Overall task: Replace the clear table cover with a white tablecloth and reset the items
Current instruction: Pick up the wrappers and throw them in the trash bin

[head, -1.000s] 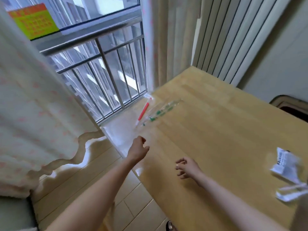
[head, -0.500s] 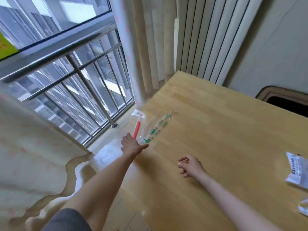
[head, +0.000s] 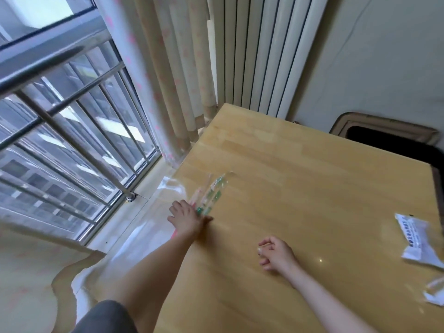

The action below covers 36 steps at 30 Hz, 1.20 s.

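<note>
A wooden table (head: 312, 188) lies under a clear plastic cover (head: 144, 234) that hangs glossy over its left edge toward the window. Near that edge lie clear packets (head: 213, 191), one with green contents and one with a red stick, blurred by motion. My left hand (head: 187, 217) lies over their near ends, knuckles up and fingers curled down onto them. My right hand (head: 274, 253) rests on the table nearer to me, its fingers loosely curled and holding nothing.
White printed packets (head: 418, 239) lie at the table's right edge. A dark chair back (head: 384, 138) stands behind the far right corner. Curtains (head: 168, 92), a ribbed white radiator (head: 259, 56) and a window railing (head: 72, 131) border the left and far sides.
My left hand has reached forward from the table's edge onto the packets and closed over their near ends. The view has swung right. My right hand has stayed put.
</note>
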Motion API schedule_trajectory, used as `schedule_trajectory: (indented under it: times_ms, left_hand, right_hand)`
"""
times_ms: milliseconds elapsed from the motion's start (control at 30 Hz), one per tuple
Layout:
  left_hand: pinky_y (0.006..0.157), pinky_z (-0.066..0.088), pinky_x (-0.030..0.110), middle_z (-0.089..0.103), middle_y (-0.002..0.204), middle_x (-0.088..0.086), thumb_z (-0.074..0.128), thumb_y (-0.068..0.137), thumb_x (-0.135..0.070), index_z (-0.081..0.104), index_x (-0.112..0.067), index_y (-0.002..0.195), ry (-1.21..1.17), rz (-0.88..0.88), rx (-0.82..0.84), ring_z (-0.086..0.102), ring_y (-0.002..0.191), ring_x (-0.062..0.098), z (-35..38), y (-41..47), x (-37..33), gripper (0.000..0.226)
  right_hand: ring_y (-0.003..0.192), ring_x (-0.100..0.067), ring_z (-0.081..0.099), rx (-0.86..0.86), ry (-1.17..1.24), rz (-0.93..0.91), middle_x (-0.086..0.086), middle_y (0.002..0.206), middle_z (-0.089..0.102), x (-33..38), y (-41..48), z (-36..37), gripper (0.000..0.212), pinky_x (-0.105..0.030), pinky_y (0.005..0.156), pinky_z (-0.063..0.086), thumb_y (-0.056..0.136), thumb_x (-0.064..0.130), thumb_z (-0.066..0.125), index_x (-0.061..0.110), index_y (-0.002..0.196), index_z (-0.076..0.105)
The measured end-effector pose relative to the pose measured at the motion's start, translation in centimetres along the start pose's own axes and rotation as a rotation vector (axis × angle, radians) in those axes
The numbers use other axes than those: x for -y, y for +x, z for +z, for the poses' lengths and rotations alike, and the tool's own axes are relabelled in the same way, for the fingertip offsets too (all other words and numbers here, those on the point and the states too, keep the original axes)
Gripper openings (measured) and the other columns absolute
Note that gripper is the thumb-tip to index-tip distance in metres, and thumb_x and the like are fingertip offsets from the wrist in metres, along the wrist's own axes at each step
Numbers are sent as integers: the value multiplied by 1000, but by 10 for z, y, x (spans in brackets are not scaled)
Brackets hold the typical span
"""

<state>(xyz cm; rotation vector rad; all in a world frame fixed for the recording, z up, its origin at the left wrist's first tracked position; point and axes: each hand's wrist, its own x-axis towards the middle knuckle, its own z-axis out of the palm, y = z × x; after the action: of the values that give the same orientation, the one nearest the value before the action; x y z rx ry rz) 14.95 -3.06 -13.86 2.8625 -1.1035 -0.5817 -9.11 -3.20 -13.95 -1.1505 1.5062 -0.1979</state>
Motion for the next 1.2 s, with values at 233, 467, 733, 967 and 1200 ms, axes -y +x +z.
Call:
schedule_trajectory:
  times_ms: [233, 467, 733, 967, 1200]
  left_hand:
    - [86, 42, 39, 48, 120, 14, 44, 96, -24, 49, -6, 110, -19, 214, 131, 45, 113, 32, 0, -13, -23, 23]
    - [62, 48, 37, 57, 77, 11, 37, 98, -16, 36, -8, 93, -645, 264, 251, 53, 66, 26, 2, -71, -82, 9]
    - [56, 32, 27, 40, 73, 0, 34, 96, -29, 46, -15, 90, -832, 247, 562, 35, 61, 14, 12, -144, -153, 19]
    - [48, 29, 23, 35, 66, -2, 34, 85, -35, 51, -17, 83, -925, 230, 581, 32, 55, 11, 25, -198, -203, 25]
    - [45, 44, 17, 46, 64, 6, 34, 95, 7, 50, -10, 73, -1095, 151, 502, 48, 53, 14, 39, -244, -213, 32]
  right_hand:
    - [52, -14, 53, -19, 29, -3, -7, 82, 54, 10, 9, -15, 20, -19, 36, 43, 88, 1, 57, 18, 78, 51]
    - [53, -13, 52, -108, -7, -46, -5, 82, 51, 8, 6, -71, 11, -19, 40, 43, 88, 5, 58, 15, 88, 54]
    - [102, -24, 56, -398, -432, -204, -5, 108, 60, -20, -2, -187, 23, -32, 85, 44, 84, 5, 60, 14, 105, 60]
    - [135, -39, 24, -819, -969, -479, -17, 143, 33, -39, -13, -293, 62, -50, 114, -7, 72, 11, 72, 20, 129, 51]
    - [143, -42, 2, -248, -740, 63, -2, 151, -34, -79, 11, -350, 115, -55, 114, 19, 69, 40, 81, 47, 147, -3]
